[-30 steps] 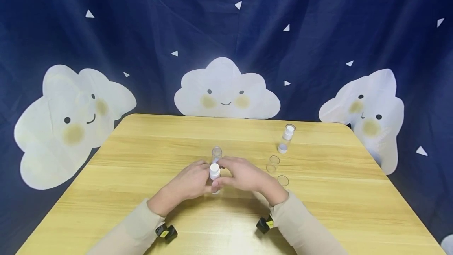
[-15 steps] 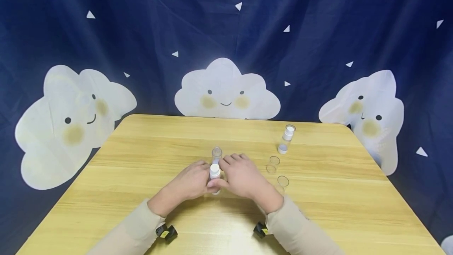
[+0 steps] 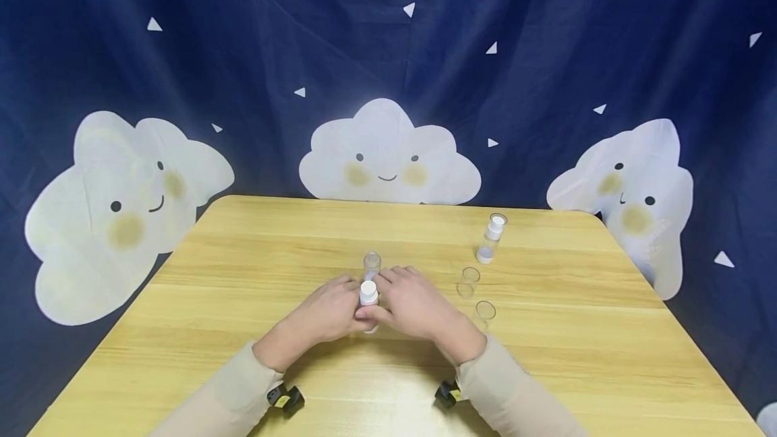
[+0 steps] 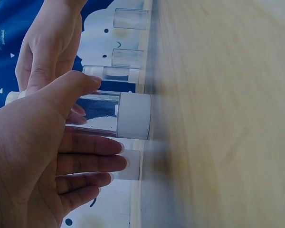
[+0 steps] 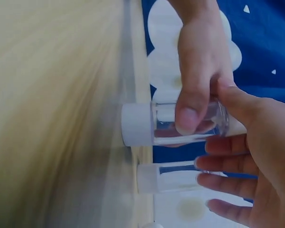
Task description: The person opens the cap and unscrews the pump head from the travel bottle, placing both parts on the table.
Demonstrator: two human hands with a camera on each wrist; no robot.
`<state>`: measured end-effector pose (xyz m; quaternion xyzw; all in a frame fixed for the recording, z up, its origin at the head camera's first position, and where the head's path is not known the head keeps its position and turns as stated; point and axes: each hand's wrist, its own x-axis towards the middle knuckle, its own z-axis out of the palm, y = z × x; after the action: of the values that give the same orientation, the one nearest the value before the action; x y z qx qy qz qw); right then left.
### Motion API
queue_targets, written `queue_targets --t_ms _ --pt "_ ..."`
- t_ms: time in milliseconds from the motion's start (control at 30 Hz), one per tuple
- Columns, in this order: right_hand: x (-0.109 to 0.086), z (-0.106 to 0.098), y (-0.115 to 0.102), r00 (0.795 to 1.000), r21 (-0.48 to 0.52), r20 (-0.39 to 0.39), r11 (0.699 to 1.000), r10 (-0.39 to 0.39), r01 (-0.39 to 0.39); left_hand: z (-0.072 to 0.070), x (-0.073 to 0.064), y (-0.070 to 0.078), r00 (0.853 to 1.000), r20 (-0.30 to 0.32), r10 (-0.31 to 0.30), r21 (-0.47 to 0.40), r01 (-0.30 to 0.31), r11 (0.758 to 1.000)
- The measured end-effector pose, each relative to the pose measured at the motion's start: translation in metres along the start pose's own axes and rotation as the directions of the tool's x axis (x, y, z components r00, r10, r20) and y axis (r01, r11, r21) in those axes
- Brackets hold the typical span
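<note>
A clear bottle with a white base and white top [image 3: 368, 293] stands upright on the table between both hands. My left hand [image 3: 328, 309] grips its clear body, the thumb on the near side in the left wrist view. At the bottle's upper part, my right hand [image 3: 415, 305] pinches with the thumb in front and the index finger behind. In the right wrist view the other right fingers [image 5: 228, 185] are spread loosely, off the bottle. Just behind stands a second clear bottle [image 3: 372, 263] with a white base [image 5: 147, 178], partly hidden by the hands.
Farther back on the right stands a similar bottle [image 3: 492, 238] with a white top. Nearer, two clear open cylinders, one with its rim [image 3: 471, 269] farther back and another cylinder [image 4: 128, 58], stand on the wooden table [image 3: 273, 241]. A dark blue curtain [image 3: 261, 52] hangs behind.
My right hand has turned at the bottle's top: its wrist has shifted left and its knuckles have come up. It is almost still since half a second ago. Left hand and bottle stay put.
</note>
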<state>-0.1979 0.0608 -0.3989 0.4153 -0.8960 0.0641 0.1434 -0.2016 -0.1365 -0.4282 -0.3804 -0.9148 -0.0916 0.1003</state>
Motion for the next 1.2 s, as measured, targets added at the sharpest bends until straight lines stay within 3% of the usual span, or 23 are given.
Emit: queue_targets --t_ms 433,733,833,967,1200 --pt "0.0 -0.011 0.017 0.995 0.226 0.075 0.973 -0.07 0.051 -0.004 0.002 0.001 0.998 0.034 -0.046 -0.013 0.047 0.999" --pt "-0.001 -0.013 0.021 0.987 0.313 0.154 0.95 -0.04 -0.011 -0.005 0.002 0.0 0.997 0.051 -0.059 -0.018 0.06 0.998" --pt "-0.002 -0.016 0.018 0.985 0.274 0.172 0.961 -0.005 -0.043 -0.005 0.001 0.0 0.997 0.056 -0.053 -0.014 0.054 0.998" --pt "-0.003 -0.02 0.012 0.985 0.143 0.17 0.988 0.035 -0.06 -0.004 0.001 0.0 0.997 0.053 -0.048 -0.008 0.048 0.999" --pt "-0.003 -0.016 0.002 0.995 -0.047 0.081 0.998 0.055 -0.051 -0.002 0.0 -0.001 0.999 0.031 -0.032 -0.004 0.032 0.999"
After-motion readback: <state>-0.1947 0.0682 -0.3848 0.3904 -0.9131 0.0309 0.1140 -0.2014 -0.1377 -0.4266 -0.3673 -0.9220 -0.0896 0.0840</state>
